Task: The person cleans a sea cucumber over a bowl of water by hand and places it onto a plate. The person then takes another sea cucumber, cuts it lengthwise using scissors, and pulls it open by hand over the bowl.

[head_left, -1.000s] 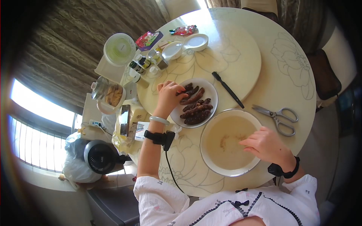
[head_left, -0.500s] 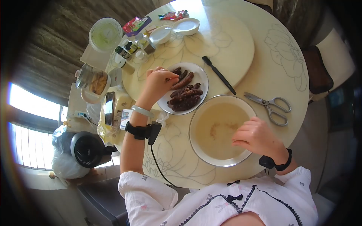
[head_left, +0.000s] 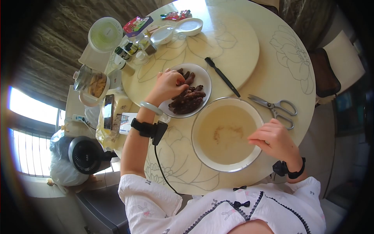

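A white plate (head_left: 208, 84) holds several dark reddish-brown, wrinkled sausages (head_left: 189, 102). My left hand (head_left: 170, 85) reaches over the plate's left side, fingers curled round one sausage at the back of the pile; the fingertips are partly hidden. Nearer to me stands a white basin (head_left: 199, 156) of cloudy, yellowish water with brown bits in it. Above the basin's right edge is my right hand (head_left: 274, 138), its thumb and fingers drawn together and nothing visible in them. Scissors (head_left: 276, 107) lie right of the basin, and a black brush (head_left: 223, 77) lies behind it.
The round table (head_left: 290, 58) carries a raised turntable (head_left: 233, 43) with seasoning jars (head_left: 130, 48) and white dishes (head_left: 189, 26). A glass pot (head_left: 95, 85), a phone (head_left: 108, 112) and plastic bags are at the left. A black cable (head_left: 163, 175) hangs from my left wrist strap.
My left hand has shifted slightly right over the sausages and its fingers have closed in on one. My right hand has moved a little right, towards the basin's rim. The view has shifted slightly.
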`<state>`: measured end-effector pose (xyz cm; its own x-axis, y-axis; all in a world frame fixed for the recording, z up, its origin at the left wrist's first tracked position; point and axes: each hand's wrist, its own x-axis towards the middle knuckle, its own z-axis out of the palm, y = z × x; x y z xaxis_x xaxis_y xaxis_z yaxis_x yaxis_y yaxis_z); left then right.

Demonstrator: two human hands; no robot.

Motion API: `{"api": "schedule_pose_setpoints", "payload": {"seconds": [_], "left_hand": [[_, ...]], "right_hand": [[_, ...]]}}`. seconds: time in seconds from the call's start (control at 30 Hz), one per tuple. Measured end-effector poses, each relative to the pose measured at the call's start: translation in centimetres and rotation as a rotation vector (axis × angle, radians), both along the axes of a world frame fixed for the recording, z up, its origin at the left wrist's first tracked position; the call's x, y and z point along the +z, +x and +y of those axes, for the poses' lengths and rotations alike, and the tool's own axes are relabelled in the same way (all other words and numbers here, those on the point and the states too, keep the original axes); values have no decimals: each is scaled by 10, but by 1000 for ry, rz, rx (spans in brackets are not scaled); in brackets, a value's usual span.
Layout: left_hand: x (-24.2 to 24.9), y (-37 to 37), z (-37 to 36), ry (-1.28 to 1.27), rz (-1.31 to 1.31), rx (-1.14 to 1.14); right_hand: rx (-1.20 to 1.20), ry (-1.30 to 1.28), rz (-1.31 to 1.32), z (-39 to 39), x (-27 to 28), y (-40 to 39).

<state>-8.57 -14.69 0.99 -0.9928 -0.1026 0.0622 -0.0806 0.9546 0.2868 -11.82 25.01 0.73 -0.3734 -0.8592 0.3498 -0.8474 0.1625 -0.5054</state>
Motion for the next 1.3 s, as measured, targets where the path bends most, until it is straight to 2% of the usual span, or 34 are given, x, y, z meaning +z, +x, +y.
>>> {"api": "schedule_pose_setpoints", "payload": {"seconds": [0.13,0.2,0.23,0.3,0.43,0.5,0.53,0.6,0.63,0.7,0.73,0.8,0.87,0.9,0.97,1.07,1.23,1.3], "left_hand": [[-8,3,-14,138,162,-16],[-9,5,-25,352,181,11],[0,8,-16,351,178,12],[21,18,1,560,328,69],[34,33,1,483,358,25],[36,44,2,938,326,107],[41,51,9,939,319,104],[58,69,26,1193,406,-46],[60,76,32,1193,399,-48],[59,91,48,1490,420,-145],[58,95,63,1560,390,-146],[49,106,89,1745,255,-109],[40,112,115,1873,136,-78],[34,113,126,1883,139,-72],[22,112,141,1973,-20,0],[5,110,147,1994,-55,-16],[-3,105,158,1963,24,5],[-6,104,161,1929,25,-13]], "right_hand": [[-8,-28,-12,2,2,-2],[-8,-27,-14,2,5,-3],[-20,-40,-27,2,7,-4],[-31,-53,-43,2,8,-5],[-39,-74,-47,4,9,-7],[-54,-70,-41,7,9,-10],[-81,-90,-27,11,9,-13],[-115,-111,-18,20,8,-21],[-206,-106,-15,27,9,-27],[-361,-66,-15,39,5,-40],[-360,-59,-15,43,3,-45],[-586,138,-198,49,-2,-54],[-549,187,-125,61,-14,-63],[-513,229,-59,65,-20,-65],[-496,256,-48,70,-26,-67],[-495,263,-80,72,-27,-67],[-516,247,-78,73,-34,-74],[-409,282,-5,71,-28,-73]]}}
